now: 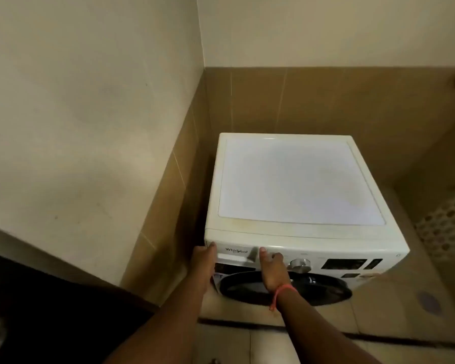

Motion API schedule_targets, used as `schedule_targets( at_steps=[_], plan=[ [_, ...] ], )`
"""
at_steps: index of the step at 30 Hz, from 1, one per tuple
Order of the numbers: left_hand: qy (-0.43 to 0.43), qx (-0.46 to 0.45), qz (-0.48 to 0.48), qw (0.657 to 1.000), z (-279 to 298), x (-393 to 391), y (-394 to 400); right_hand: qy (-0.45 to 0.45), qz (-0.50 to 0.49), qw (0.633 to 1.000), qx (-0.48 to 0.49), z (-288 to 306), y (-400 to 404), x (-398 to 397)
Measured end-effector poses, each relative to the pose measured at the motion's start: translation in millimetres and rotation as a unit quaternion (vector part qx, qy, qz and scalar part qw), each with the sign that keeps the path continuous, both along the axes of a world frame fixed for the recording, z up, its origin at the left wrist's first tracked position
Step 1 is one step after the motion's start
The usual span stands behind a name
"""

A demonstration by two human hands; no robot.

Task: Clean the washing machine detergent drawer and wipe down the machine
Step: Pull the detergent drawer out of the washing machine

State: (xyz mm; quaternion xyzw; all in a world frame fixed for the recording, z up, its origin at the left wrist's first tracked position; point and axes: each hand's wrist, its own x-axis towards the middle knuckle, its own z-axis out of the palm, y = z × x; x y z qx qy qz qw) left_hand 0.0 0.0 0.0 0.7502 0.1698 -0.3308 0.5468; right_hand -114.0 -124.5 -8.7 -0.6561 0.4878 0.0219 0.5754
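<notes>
Detergent drawer sits shut at the washing machine's front-left corner; my left hand and right hand press its ends, gripping nothing. Stiff plastic, probably light: I'd pull by its handle recess.

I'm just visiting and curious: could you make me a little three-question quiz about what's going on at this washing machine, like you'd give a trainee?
1. True or false: the detergent drawer is already pulled right out of the washing machine.
2. Which hand wears the pink wrist string?
A. left hand
B. right hand
C. both
3. Fill in: the silver dial sits to the ____ of the drawer front, as the camera sees it.

Key
1. False: its front still sits in the panel, with a hand at each end.
2. B
3. right
</notes>
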Motion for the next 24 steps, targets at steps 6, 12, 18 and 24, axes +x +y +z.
schedule_targets(
  at_steps=[6,12,18,24],
  plan=[
    [0.162,-0.151,0.115,0.968,-40,9,-10,-0.112,-0.203,0.935,0.268,-33,24,32],
    [0.199,-0.253,0.177,0.93,-61,16,-23,-0.185,-0.319,0.861,0.351,-53,29,59],
    [0.185,-0.255,0.158,0.936,-80,14,-25,-0.162,-0.33,0.87,0.329,-71,28,63],
    [0.188,-0.221,0.158,0.944,-81,14,-20,-0.141,-0.297,0.884,0.332,-71,27,53]
  ],
)
